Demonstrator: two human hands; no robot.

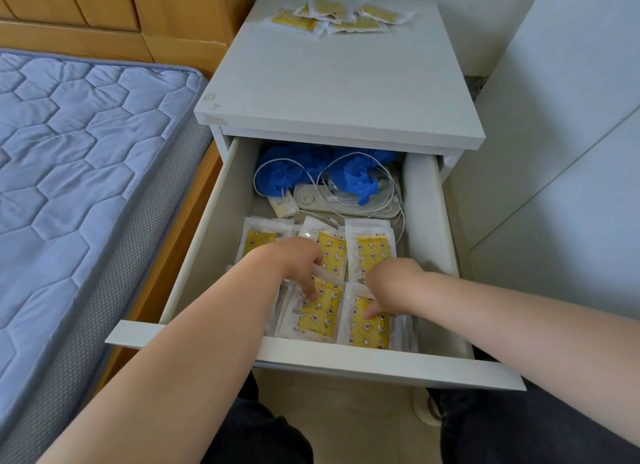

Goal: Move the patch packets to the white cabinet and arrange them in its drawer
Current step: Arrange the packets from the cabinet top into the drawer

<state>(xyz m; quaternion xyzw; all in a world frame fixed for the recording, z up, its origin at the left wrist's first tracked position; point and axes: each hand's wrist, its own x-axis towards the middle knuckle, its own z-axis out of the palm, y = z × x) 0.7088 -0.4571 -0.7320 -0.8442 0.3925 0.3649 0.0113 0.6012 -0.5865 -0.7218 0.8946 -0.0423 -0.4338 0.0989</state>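
Note:
The white cabinet (332,92) has its top drawer (346,359) pulled out. Several yellow patch packets in clear wrappers lie in rows in the drawer's front half, one at the front middle (317,319) and one at the front right (369,328). My left hand (294,262) reaches in, fingertips pressing on the front middle packet. My right hand (388,287) rests with fingertips on the front right packet. Neither hand is lifting a packet. A loose pile of more patch packets (332,16) lies at the back of the cabinet top.
At the drawer's back lie blue crumpled gloves (287,176), a white cable (346,172) and a pale flat device (346,203). A bed with a blue quilted mattress (79,169) stands left of the cabinet, a white wall panel (561,151) to its right.

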